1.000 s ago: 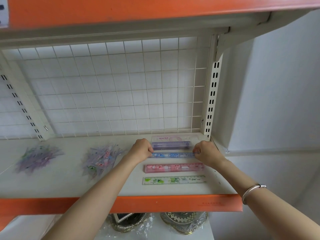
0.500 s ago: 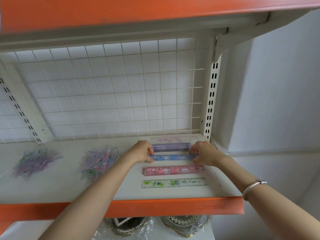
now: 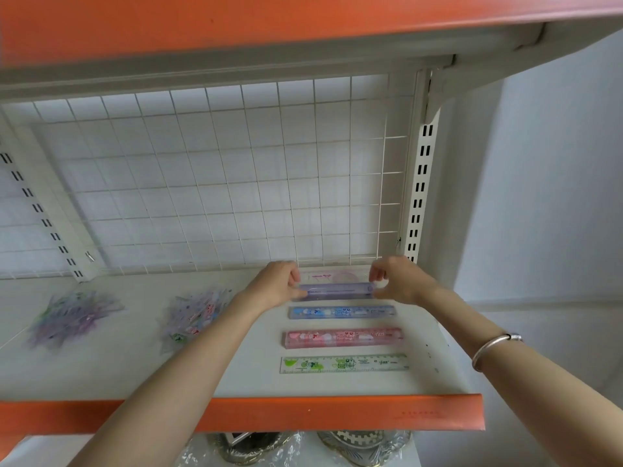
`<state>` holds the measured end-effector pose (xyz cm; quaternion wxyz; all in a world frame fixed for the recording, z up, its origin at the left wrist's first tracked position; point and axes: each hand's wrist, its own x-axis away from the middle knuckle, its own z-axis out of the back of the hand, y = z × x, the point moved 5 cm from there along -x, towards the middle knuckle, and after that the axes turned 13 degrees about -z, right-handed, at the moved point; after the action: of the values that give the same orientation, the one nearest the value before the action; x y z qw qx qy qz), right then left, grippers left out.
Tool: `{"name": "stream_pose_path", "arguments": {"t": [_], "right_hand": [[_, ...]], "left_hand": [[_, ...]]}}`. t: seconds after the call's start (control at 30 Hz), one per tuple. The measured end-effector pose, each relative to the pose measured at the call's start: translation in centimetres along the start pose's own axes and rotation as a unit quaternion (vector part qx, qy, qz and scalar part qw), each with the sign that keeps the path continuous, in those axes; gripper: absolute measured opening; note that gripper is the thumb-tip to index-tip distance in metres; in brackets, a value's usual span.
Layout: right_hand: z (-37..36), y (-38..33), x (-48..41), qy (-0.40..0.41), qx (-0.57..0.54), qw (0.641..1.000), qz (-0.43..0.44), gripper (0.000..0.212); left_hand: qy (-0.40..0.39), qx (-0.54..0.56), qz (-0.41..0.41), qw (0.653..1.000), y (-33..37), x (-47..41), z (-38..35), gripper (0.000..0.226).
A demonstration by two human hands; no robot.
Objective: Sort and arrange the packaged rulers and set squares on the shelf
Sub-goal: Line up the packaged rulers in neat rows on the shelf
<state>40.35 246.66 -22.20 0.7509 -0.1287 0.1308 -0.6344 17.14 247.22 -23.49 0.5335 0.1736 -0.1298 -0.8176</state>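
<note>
Both hands pinch the purple ruler (image 3: 337, 291) by its ends at the back of the shelf (image 3: 236, 382).

Left hand (image 3: 274, 286) fingers clamped on the ruler's L end, right hand (image 3: 399, 281) fingers clamped on its R end; ruler lies level btwn them, at 12 o'clock of the ruler column. A pale pink packet (image 3: 332, 276) sits just behind it vs. the wire grid (image 3: 202, 180). Toward 6 o'clock, each apart & parallel: blue ruler (image 3: 342, 312), pink ruler (image 3: 342, 338), green ruler (image 3: 344, 363) nearest the orange front edge (image 3: 337, 414). At 9 o'clock, two loose heaps of packaged set squares: near heap (image 3: 194, 316), far heap (image 3: 72, 316). Silver bangle (image 3: 494, 347) on R wrist.
</note>
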Motion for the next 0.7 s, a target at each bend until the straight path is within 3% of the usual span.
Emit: {"name": "stream_pose_path", "arguments": {"t": [0.07, 0.13, 0.4, 0.7], "right_hand": [[-0.1, -1.0, -1.0, -0.003, 0.024, 1.000, 0.006, 0.035], [-0.9, -1.9, -2.0, -0.027, 0.048, 0.998, 0.008, 0.043], [-3.5, -2.4, -4.5, -0.125, 0.105, 0.986, -0.036, 0.039], [-3.8, -2.8, -5.0, -0.149, 0.137, 0.978, -0.052, 0.044]], "left_hand": [[0.008, -0.024, -0.023, 0.999, 0.2, -0.7, 0.2, 0.038], [-0.038, -0.035, -0.034, 0.998, 0.4, -1.5, -0.4, 0.048], [-0.165, -0.055, -0.005, 0.985, 0.4, -3.8, -2.1, 0.046], [-0.212, -0.105, -0.016, 0.971, 0.9, -4.4, -2.4, 0.039]]}}
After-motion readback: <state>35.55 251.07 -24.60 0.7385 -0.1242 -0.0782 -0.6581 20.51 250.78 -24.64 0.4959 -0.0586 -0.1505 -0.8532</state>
